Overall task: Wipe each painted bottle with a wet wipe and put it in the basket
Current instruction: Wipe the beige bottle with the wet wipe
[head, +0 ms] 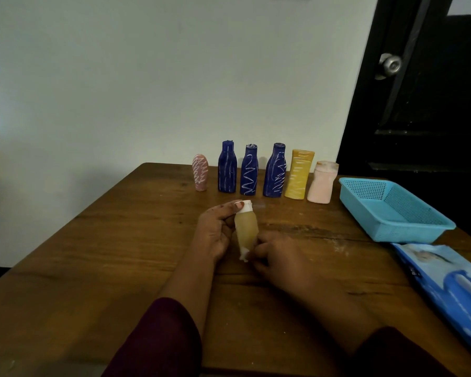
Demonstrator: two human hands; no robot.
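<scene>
Along the worktop's (120, 240) far edge six painted bottles (249, 170) wait, basket (365, 184) unfilled; left hand (212, 232) grips the yellow bottle (245, 228), right hand (279, 258) pinches a wipe (244, 254) to it.

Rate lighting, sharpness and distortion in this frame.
Head view: dim, even light; the row of bottles throws faint shadows on the wall; the door leans from wide-lens distortion; the doorknob glints; left hand, right hand, held bottle and wipe look slightly soft.
</scene>
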